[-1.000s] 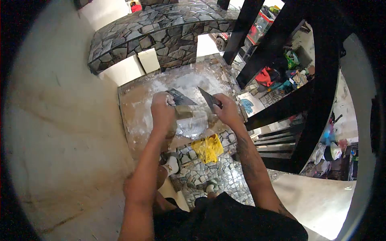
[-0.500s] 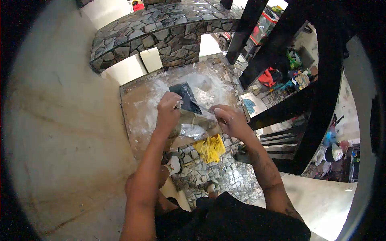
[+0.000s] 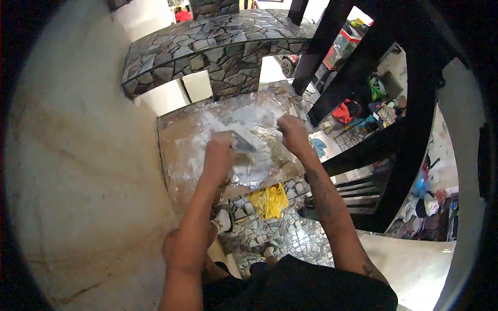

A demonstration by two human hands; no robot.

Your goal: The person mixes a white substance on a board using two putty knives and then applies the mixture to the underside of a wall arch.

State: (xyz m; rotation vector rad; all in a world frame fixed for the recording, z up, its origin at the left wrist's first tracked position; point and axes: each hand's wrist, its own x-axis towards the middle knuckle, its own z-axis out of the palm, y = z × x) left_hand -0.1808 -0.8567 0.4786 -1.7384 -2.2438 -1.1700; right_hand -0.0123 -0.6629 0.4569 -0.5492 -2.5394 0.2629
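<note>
My left hand (image 3: 220, 147) is closed around the edge of a dark, flat, roughly four-sided plate (image 3: 243, 143), held tilted above a low board (image 3: 179, 142). The plate's far part is blurred. To its right and farther forward, my right hand (image 3: 293, 133) is closed in a fist over the board's right side. Motion blur hides what its fingers hold. White powder or paste (image 3: 249, 115) is smeared across the board. Beneath the plate, toward the board's near edge, lies shiny, crumpled clear plastic (image 3: 251, 175).
A yellow cloth (image 3: 270, 201) hangs at the board's near edge, above a stone-patterned floor (image 3: 295, 243). Black railing bars (image 3: 358, 147) stand close on the right. A bare wall (image 3: 88, 171) rises on the left, and a stone-clad ledge (image 3: 223, 31) curves behind the board.
My right hand has moved away from the plate, forward and up, where before it held a thin tool at the plate's edge. My left hand and the plate have dropped slightly, the plate tilting differently.
</note>
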